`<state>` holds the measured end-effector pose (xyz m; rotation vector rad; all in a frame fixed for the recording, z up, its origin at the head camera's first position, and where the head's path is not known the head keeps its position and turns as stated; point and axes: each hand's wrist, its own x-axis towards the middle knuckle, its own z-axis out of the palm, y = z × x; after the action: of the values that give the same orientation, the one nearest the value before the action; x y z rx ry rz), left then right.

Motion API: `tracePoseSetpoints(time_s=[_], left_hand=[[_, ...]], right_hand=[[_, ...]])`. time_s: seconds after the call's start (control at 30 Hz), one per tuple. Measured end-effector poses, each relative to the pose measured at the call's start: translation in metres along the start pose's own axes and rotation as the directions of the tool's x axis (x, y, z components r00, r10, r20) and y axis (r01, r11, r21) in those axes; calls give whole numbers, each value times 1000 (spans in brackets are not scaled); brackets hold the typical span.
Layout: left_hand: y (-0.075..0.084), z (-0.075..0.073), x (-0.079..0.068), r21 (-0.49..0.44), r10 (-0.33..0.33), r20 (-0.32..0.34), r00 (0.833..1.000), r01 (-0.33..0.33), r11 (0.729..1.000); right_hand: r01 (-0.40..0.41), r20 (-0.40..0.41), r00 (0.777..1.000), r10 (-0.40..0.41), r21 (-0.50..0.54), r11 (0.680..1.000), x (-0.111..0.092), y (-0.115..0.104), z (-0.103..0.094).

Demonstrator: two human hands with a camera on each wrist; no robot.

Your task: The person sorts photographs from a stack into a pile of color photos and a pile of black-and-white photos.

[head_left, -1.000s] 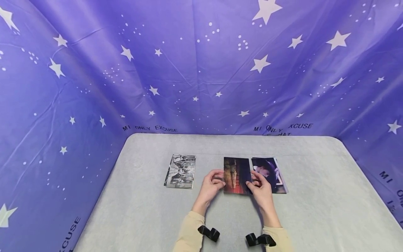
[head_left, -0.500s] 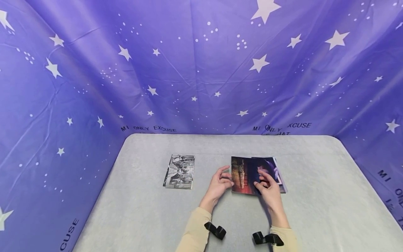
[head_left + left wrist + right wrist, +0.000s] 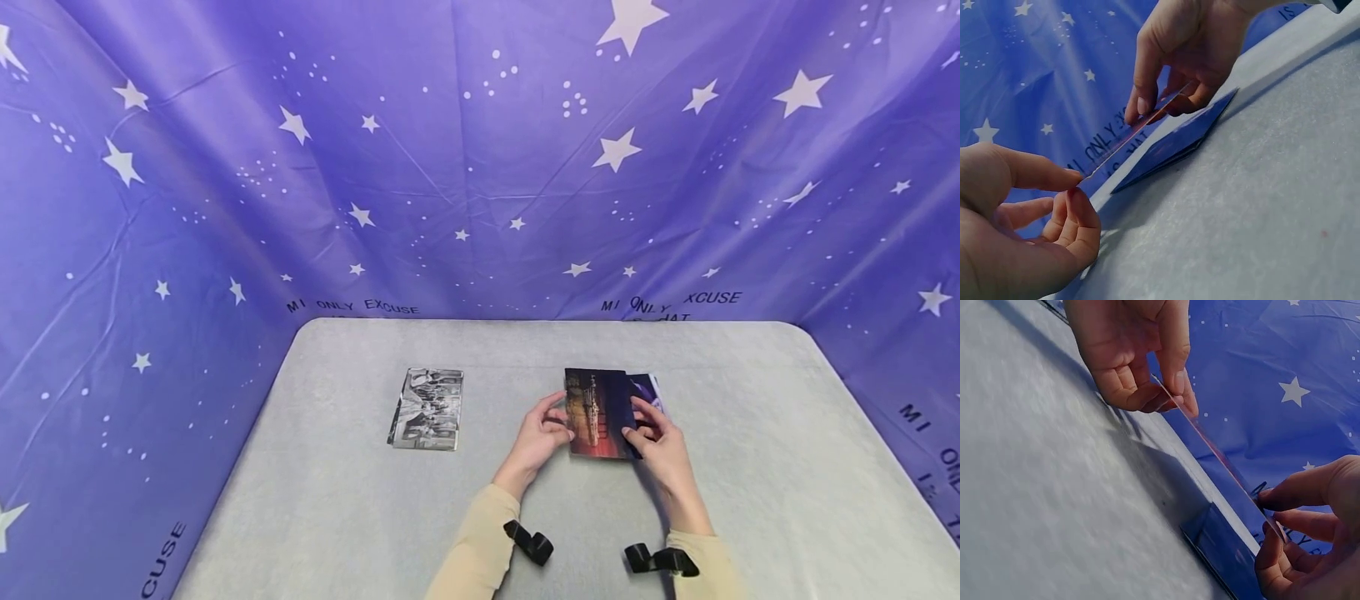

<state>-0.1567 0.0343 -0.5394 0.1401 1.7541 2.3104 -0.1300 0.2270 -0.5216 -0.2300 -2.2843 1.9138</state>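
A glossy photo print (image 3: 592,412) with a reddish-gold night scene is held just above the table by both hands. My left hand (image 3: 542,437) pinches its left edge between thumb and fingers. At the opposite edge, my right hand (image 3: 660,442) pinches it too. Beneath lies a stack of photo prints (image 3: 1179,140), partly covered by the held print in the head view; both wrist views show a gap between them. A second stack, topped by a black-and-white photo print (image 3: 431,408), lies to the left, away from both hands.
The grey table (image 3: 337,517) has rounded far corners. A purple-blue cloth (image 3: 480,150) with white stars and lettering hangs behind it and along both sides. Black straps (image 3: 531,543) show at both wrists, over beige sleeves (image 3: 476,542).
Both hands have carried the night-scene photo print rightward, from beside the right stack to over most of it. The black-and-white stack stays put.
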Motion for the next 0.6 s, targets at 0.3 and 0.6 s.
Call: tracePoseSetpoints(time_s=[0.3,0.6], left_hand=[[-5,18,13,72,-7,-12,1000,8,997],[-10,33,22,146,-29,-12,1000,30,989]], right_hand=[[71,35,997,-68,-108,992,14,5,-22],[71,82,995,-55,-205,976,22,8,-42]])
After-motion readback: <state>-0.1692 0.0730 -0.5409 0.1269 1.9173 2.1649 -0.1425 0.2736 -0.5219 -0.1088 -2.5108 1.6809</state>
